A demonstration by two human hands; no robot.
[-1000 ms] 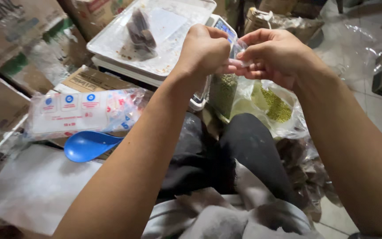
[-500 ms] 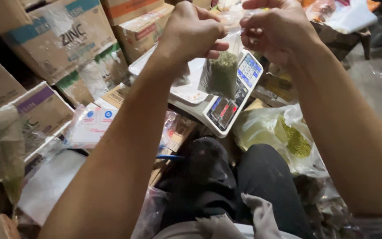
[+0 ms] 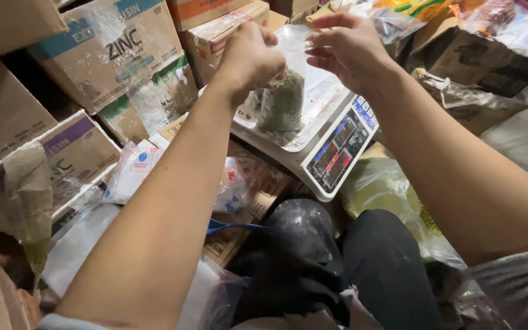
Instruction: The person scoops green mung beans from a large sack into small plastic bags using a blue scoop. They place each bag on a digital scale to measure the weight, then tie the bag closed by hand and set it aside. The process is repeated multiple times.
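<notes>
Both hands hold one small clear plastic bag (image 3: 282, 104) filled with green grains, gripping it at its top. My left hand (image 3: 249, 58) pinches the bag's left upper edge and my right hand (image 3: 346, 52) pinches the right upper edge. The bag hangs upright over the white tray of a digital weighing scale (image 3: 337, 143), its bottom at or just above the tray; contact cannot be judged.
Stacked cardboard boxes (image 3: 111, 61) fill the left and back. A packet of small white sachets (image 3: 132, 171) lies left of the scale. A large clear bag of green grains (image 3: 392, 189) sits by my black-clad knees (image 3: 337, 256). More bags and a box (image 3: 472, 55) stand at right.
The view has tilted so the scale now sits lower in frame. Both hands have brought the small bag down onto or just over the scale tray.
</notes>
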